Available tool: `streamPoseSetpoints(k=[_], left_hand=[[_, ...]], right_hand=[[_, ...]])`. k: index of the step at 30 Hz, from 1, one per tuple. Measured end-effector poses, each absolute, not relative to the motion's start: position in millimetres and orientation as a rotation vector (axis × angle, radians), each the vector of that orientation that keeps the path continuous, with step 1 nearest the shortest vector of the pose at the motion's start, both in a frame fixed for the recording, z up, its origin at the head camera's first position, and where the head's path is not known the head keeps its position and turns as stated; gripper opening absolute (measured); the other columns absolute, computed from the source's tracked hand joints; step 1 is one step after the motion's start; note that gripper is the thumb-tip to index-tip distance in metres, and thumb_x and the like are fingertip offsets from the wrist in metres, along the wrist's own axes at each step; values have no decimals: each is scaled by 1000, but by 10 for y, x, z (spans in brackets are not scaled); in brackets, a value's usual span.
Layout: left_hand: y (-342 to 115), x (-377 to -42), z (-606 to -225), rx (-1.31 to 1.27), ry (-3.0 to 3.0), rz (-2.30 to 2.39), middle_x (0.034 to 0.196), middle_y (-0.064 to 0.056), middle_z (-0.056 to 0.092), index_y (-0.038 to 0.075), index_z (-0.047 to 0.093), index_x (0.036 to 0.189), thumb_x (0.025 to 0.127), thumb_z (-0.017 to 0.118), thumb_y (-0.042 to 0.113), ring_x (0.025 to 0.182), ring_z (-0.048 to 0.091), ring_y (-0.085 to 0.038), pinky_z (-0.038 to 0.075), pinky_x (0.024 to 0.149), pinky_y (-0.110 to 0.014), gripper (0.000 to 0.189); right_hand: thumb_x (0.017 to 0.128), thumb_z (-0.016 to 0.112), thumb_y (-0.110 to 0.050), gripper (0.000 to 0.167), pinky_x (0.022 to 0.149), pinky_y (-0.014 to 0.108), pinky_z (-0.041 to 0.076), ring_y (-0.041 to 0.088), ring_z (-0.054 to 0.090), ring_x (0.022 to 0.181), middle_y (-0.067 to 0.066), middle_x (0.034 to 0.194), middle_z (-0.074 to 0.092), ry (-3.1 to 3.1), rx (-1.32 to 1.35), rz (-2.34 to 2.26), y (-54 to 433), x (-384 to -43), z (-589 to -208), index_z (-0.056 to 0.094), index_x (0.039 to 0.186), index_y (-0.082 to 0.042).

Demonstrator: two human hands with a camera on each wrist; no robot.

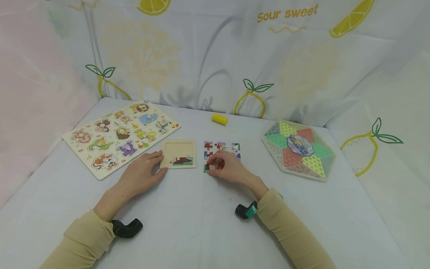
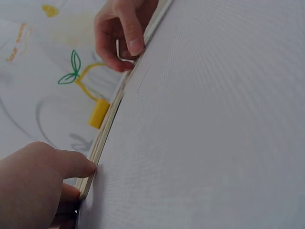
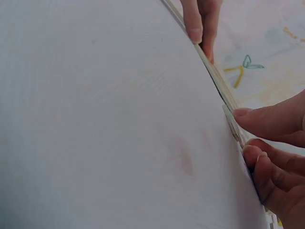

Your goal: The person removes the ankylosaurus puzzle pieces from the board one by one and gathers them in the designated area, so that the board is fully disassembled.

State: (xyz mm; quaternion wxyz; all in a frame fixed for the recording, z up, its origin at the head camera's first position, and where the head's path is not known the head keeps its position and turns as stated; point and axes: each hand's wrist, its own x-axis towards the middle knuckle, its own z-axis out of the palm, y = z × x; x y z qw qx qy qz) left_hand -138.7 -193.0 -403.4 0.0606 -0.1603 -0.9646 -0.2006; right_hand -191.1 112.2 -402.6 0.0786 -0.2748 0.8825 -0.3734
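A small square wooden puzzle tray (image 1: 179,143) lies mid-table, with joined brown-and-green jigsaw pieces (image 1: 183,160) in its lower right corner. My left hand (image 1: 142,172) holds the tray by its left side, thumb at the near corner and fingers along the left edge. To the tray's right, loose jigsaw pieces (image 1: 236,146) lie in rows. My right hand (image 1: 230,167) is over them, its thumb and fingers pinching a jigsaw piece (image 1: 206,169) at the near left of the group. The hand covers several other pieces. In the right wrist view, the piece (image 3: 231,125) shows edge-on at the fingertips.
A large animal peg puzzle board (image 1: 114,140) lies at the left, close to the tray. A yellow cylinder (image 1: 220,119) is near the back edge. At the right sits a hexagonal box (image 1: 299,149) with coloured sections. A printed curtain (image 1: 215,56) hangs behind.
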Motion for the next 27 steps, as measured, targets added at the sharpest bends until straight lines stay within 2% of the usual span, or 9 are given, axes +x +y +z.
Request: streamPoseSetpoints(k=[8, 14, 21, 27], left_hand=[[-1935, -1376, -4015, -479, -2938, -609, 143, -24, 54, -9, 58, 133, 95, 65, 26, 132, 49, -44, 40, 110, -58, 53], [-1947, -1379, -4016, -475, -2934, -618, 144, -23, 53, -9, 58, 133, 95, 65, 27, 133, 49, -44, 39, 111, -57, 53], [-1924, -1387, -4034, -473, -2946, -627, 144, -22, 53, -8, 57, 135, 95, 66, 27, 134, 49, -43, 39, 111, -57, 53], [-1928, -1383, -4020, -467, -2942, -607, 144, -22, 53, -7, 58, 135, 95, 65, 28, 133, 49, -44, 39, 111, -58, 53]], right_hand=[[87, 78, -13, 21, 68, 23, 48, 15, 57, 78, 4, 95, 66, 2668, -866, -1223, 1075, -1901, -3875, 71, 105, -6], [89, 75, -9, 21, 68, 21, 47, 16, 57, 78, 10, 103, 69, 2675, -938, -1216, 748, -1940, -3752, 70, 109, -2], [91, 74, -10, 25, 66, 17, 46, 15, 57, 82, 7, 110, 69, 2589, -883, -1142, 317, -2023, -3764, 69, 114, -3], [89, 76, -11, 30, 63, 17, 44, 12, 55, 75, 6, 109, 68, 2525, -871, -1105, 121, -2064, -3842, 69, 118, -5]])
